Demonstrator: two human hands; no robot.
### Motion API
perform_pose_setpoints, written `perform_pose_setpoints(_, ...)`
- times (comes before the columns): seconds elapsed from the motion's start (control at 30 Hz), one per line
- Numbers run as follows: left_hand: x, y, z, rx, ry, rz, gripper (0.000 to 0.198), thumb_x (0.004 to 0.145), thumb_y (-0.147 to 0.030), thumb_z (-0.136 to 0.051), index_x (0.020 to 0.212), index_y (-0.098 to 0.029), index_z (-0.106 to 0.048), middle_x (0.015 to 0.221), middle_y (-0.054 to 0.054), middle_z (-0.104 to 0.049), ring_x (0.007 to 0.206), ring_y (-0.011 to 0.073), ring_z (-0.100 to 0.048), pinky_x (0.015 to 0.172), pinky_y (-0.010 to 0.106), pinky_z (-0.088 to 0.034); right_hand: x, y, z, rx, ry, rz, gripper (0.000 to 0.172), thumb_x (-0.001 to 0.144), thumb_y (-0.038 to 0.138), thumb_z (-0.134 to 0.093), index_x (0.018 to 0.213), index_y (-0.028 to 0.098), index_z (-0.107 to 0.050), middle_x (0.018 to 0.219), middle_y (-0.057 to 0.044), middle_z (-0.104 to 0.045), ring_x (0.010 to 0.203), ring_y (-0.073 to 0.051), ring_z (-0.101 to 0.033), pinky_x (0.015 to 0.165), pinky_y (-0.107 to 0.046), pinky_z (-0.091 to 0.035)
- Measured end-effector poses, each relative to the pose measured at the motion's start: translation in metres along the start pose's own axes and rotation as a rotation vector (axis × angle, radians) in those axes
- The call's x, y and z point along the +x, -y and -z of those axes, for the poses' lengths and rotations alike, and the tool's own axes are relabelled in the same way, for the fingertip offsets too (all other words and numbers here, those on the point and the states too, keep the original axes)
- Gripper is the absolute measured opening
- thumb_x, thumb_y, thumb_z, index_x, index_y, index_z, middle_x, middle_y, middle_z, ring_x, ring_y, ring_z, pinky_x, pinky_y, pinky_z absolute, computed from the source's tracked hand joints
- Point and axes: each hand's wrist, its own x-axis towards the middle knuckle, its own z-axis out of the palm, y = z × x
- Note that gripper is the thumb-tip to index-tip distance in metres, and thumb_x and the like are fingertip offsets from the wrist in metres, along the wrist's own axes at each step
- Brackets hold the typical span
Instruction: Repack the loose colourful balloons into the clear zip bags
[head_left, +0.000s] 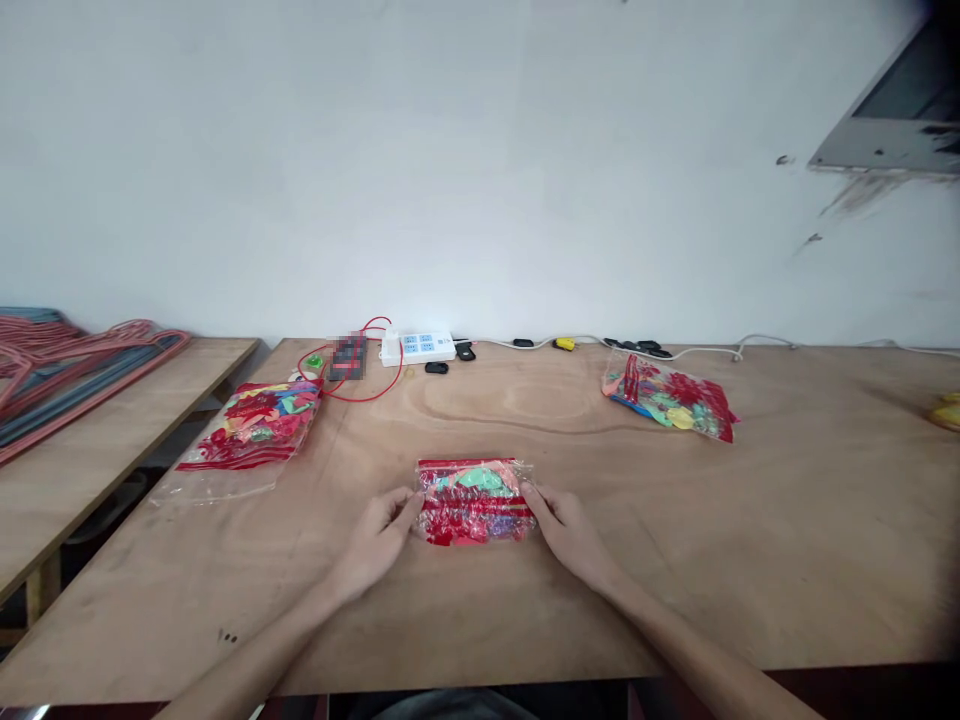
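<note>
Squarely before the person, a clear plastic bag of balloons [475, 502] lies flat on the plywood table [600, 610], its long axis running left to right and its red stripes running the same way. Both forearms angle in from the near corners. The left hand [375, 545] and right hand [570, 535] sit half open, fingers lightly curled against the bag's short ends; whether either grips it, I cannot tell. Farther off, a larger balloon bag [251, 435] lies to the left, another [670, 397] to the right.
</note>
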Motion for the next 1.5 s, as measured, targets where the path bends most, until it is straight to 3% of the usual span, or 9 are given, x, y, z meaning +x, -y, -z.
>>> perform_pose_setpoints(0.2,0.02,0.003,0.003,0.037,0.008,0.062,0.056,0.088,-0.072,-0.053,0.066,-0.021,-0.062,0.061,0.002,-0.062,0.059,0.0205,-0.058,0.057,0.029,-0.04,0.014,-0.007,-0.012,-0.211,-0.094,-0.046,0.062,0.105,0.062,-0.045,0.058,0.023,-0.038,0.055,0.001,-0.047,0.059,-0.018,-0.047,0.06,-0.031,-0.027)
perform_pose_setpoints(0.53,0.004,-0.006,0.009,0.031,-0.049,0.016,0.049,0.089,-0.06,-0.053,0.06,-0.021,-0.056,0.059,-0.001,-0.056,0.061,0.0185,-0.055,0.059,0.027,-0.039,0.007,-0.017,-0.016,-0.188,-0.163,0.137,0.06,0.108,0.056,-0.053,0.06,0.023,-0.039,0.058,0.001,-0.051,0.07,-0.021,-0.051,0.072,-0.034,-0.038)
perform_pose_setpoints(0.73,-0.043,-0.003,0.002,-0.014,-0.166,-0.106,0.038,0.1,-0.054,-0.06,0.096,-0.021,-0.077,0.102,0.007,-0.079,0.103,0.028,-0.073,0.093,0.035,-0.056,-0.016,0.002,-0.013,-0.079,-0.146,0.245,0.04,0.106,0.045,-0.061,0.073,0.023,-0.059,0.084,-0.003,-0.069,0.086,-0.023,-0.064,0.088,-0.039,-0.048)
perform_pose_setpoints(0.9,-0.075,-0.004,0.003,0.07,-0.09,-0.266,0.025,0.105,-0.042,-0.064,0.117,-0.027,-0.08,0.121,0.009,-0.08,0.118,0.0283,-0.073,0.104,0.042,-0.059,-0.051,0.017,0.005,0.054,0.025,0.339,0.019,0.107,0.038,-0.063,0.113,0.027,-0.076,0.103,-0.007,-0.076,0.097,-0.024,-0.069,0.091,-0.041,-0.054)
perform_pose_setpoints(1.07,-0.082,-0.007,0.015,0.218,0.129,-0.4,0.022,0.108,-0.035,-0.061,0.112,-0.03,-0.082,0.11,0.006,-0.083,0.107,0.025,-0.076,0.117,0.048,-0.05,-0.072,0.021,0.022,0.022,0.254,0.439,0.021,0.109,0.036,-0.061,0.109,0.03,-0.081,0.105,-0.005,-0.078,0.099,-0.023,-0.07,0.096,-0.042,-0.052)
perform_pose_setpoints(1.17,-0.077,-0.003,0.015,0.236,0.142,-0.349,0.031,0.111,-0.039,-0.055,0.107,-0.03,-0.084,0.104,0.004,-0.083,0.104,0.0251,-0.076,0.118,0.046,-0.047,-0.075,0.018,0.017,-0.044,0.264,0.351,0.034,0.112,0.038,-0.055,0.088,0.025,-0.075,0.089,-0.003,-0.074,0.089,-0.021,-0.067,0.09,-0.04,-0.05)
perform_pose_setpoints(1.27,-0.068,0.004,0.007,0.216,-0.016,-0.251,0.043,0.11,-0.049,-0.052,0.09,-0.027,-0.083,0.092,0.004,-0.08,0.098,0.0267,-0.072,0.098,0.039,-0.054,-0.071,0.015,0.003,-0.055,0.15,0.195,0.05,0.114,0.045,-0.046,0.071,0.022,-0.058,0.074,-0.001,-0.065,0.078,-0.021,-0.062,0.077,-0.035,-0.046)
perform_pose_setpoints(1.4,-0.052,0.01,-0.004,0.276,-0.25,-0.181,0.056,0.107,-0.06,-0.051,0.07,-0.023,-0.071,0.074,0.004,-0.069,0.082,0.0257,-0.064,0.085,0.038,-0.048,-0.061,0.014,-0.013,-0.012,0.097,0.034,0.055,0.113,0.053,-0.041,0.07,0.022,-0.056,0.075,-0.002,-0.068,0.076,-0.021,-0.063,0.072,-0.033,-0.043)
perform_pose_setpoints(1.5,-0.041,0.01,-0.007,0.384,-0.256,-0.13,0.059,0.11,-0.06,-0.044,0.07,-0.023,-0.067,0.076,0.003,-0.07,0.085,0.0263,-0.064,0.09,0.042,-0.041,-0.055,0.013,-0.019,-0.027,0.069,-0.049,0.06,0.112,0.057,-0.037,0.069,0.021,-0.057,0.074,-0.004,-0.07,0.073,-0.022,-0.065,0.068,-0.032,-0.042)
